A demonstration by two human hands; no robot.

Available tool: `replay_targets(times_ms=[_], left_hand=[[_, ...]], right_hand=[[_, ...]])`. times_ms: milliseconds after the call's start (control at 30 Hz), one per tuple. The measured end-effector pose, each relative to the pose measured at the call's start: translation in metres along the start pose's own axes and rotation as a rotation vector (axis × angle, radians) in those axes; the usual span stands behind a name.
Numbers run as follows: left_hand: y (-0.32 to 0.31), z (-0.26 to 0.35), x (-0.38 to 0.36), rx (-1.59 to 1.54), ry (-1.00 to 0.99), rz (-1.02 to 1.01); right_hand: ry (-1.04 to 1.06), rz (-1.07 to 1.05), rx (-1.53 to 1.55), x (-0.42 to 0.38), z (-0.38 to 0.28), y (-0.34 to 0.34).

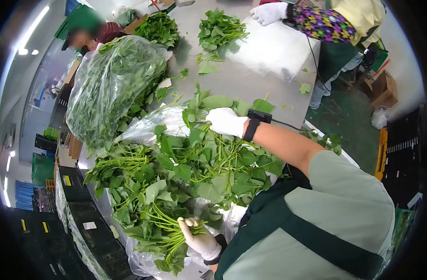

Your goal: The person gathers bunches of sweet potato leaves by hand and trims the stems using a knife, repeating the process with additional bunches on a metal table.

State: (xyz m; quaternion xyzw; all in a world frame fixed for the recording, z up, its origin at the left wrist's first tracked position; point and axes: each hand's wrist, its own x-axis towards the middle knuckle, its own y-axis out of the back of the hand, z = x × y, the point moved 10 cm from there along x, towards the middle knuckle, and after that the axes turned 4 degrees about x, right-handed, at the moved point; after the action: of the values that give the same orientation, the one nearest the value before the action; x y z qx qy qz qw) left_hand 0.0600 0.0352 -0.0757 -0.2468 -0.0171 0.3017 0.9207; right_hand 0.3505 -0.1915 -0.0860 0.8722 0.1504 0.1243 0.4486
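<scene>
My left hand [200, 239], in a white glove, is closed around a bunch of leafy green stems [164, 223]. The stems fan out to the left from its fingers, and leaves hang below. Farther up, my gloved right hand [226, 122] bends its fingers over stems at the upper edge of a loose heap of leafy greens [218, 161]. Its fingertips are partly hidden, and they seem to pinch a stem there. A crumpled clear plastic sheet [162, 122] lies just left of this hand.
A big clear bag of greens [118, 86] stands at the upper left. Bundled greens [218, 30] lie on the metal table [185, 60] at the back. Across it is a co-worker's gloved hand [271, 13] by a white plastic sheet [269, 49]. Black crates [90, 224] line the lower left.
</scene>
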Motion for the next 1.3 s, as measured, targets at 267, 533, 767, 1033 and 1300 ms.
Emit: replay_targets(times_ms=[267, 533, 767, 1033, 1300], left_hand=[[0.022, -0.001, -0.006, -0.058, 0.032, 0.067], [0.0, 0.002, -0.013, -0.036, -0.087, 0.142], [0.003, 0.021, -0.039, 0.185, -0.236, 0.318], [-0.002, -0.031, -0.032, 0.06, 0.109, 0.17], [0.003, -0.048, -0.031, -0.05, 0.347, 0.046]], right_hand=[[0.077, 0.256, 0.811, -0.032, -0.04, 0.087], [0.241, -0.095, 0.301, -0.089, -0.095, 0.019], [0.607, 0.111, 0.273, -0.136, -0.14, 0.008], [0.948, 0.201, 0.088, -0.176, -0.198, -0.004], [0.99, 0.074, 0.041, -0.194, -0.207, -0.03]])
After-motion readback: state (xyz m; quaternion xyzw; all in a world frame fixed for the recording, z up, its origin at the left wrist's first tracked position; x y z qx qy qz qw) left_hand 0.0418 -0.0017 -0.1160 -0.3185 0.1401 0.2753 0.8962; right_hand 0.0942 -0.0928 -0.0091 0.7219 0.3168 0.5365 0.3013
